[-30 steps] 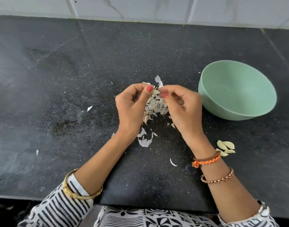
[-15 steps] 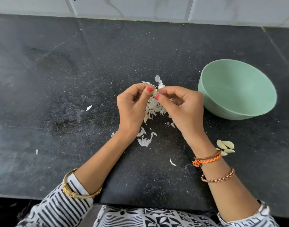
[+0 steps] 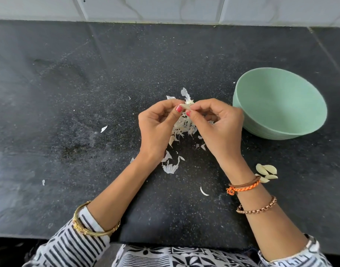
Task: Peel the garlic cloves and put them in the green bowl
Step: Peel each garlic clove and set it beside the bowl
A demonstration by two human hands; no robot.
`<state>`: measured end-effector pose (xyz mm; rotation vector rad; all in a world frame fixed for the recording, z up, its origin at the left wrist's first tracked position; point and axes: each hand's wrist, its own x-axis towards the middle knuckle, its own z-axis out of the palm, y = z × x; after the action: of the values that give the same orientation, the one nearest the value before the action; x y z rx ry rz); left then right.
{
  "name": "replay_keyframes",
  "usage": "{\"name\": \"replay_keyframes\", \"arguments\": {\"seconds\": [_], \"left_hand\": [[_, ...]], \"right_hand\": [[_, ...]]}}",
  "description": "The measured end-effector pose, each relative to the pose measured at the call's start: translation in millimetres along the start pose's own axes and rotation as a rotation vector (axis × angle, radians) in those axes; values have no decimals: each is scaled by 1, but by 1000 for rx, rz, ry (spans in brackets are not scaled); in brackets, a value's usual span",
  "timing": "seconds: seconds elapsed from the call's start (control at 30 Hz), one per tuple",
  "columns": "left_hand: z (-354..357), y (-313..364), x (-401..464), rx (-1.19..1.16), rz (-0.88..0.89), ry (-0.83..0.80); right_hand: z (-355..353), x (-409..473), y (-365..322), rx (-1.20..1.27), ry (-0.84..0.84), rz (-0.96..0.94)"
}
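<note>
Garlic clove [image 3: 185, 106] crosswise, tip twd R

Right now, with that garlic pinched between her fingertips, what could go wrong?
The garlic clove is held only by the fingertips of the left hand and right hand, above the peel pile; it might slip and land among the skins. The peeled cloves lie on the counter beside her right wrist, outside the green bowl, so her arm could knock them.
</note>
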<state>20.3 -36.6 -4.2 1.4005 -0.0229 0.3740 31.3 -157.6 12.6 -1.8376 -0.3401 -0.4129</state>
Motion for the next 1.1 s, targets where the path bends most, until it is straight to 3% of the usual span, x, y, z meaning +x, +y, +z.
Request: {"name": "replay_keyframes", "arguments": {"seconds": [0.27, 0.4, 0.6, 0.8, 0.93, 1.1], "left_hand": [[-1, 5, 2, -6, 8, -33], [-8, 3, 7, 85, 48, -133], [-13, 6, 11, 105, 32, -288], [-15, 4, 11, 192, -13, -376], [-13, 4, 8, 287, 38, -329], [-14, 3, 6, 538, 232, -243]], "right_hand": [[0, 2, 1, 179, -42, 136], [-3, 5, -2, 184, -59, 118], [-9, 7, -6, 333, -128, 297], [-12, 8, -10, 346, -160, 337], [-9, 6, -9, 273, -116, 343], [-7, 5, -12, 261, -99, 360]]}}
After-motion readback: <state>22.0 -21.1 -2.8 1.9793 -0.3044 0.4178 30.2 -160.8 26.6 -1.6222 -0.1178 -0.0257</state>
